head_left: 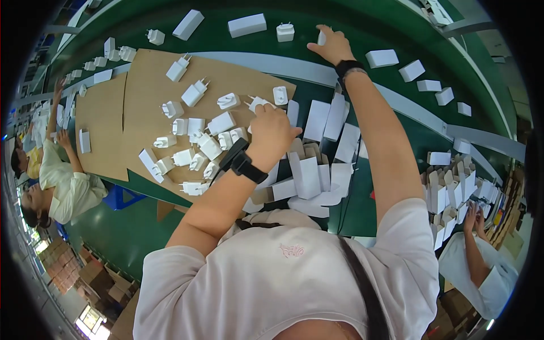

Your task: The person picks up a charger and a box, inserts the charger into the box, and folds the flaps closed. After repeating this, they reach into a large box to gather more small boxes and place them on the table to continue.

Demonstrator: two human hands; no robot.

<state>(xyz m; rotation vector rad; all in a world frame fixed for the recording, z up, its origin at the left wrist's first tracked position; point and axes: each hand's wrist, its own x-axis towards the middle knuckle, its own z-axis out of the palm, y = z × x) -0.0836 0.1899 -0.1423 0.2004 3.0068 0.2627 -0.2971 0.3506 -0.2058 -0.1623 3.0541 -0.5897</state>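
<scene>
My left hand (271, 129) is closed at the fingertips on a white plug charger (258, 103), whose pins point left, at the right end of the brown cardboard sheet (150, 85). Farther off, my right arm reaches out over the green conveyor belt (215, 42). There my right hand (335, 46) pinches a small white piece (321, 38) between thumb and fingers; the hand hides most of it. Several loose white plug chargers (209, 147) lie in a heap left of my left hand. Open white boxes (306, 175) crowd together just right of it and nearer my body.
White closed boxes (247, 25) and upright chargers (285, 32) line the belt. A grey rail (266, 61) edges it. Many open boxes (447, 190) stand at the right, near a co-worker's hands (474, 220). Another person (65, 181) sits at the left. A dark cable (348, 187) hangs among the boxes.
</scene>
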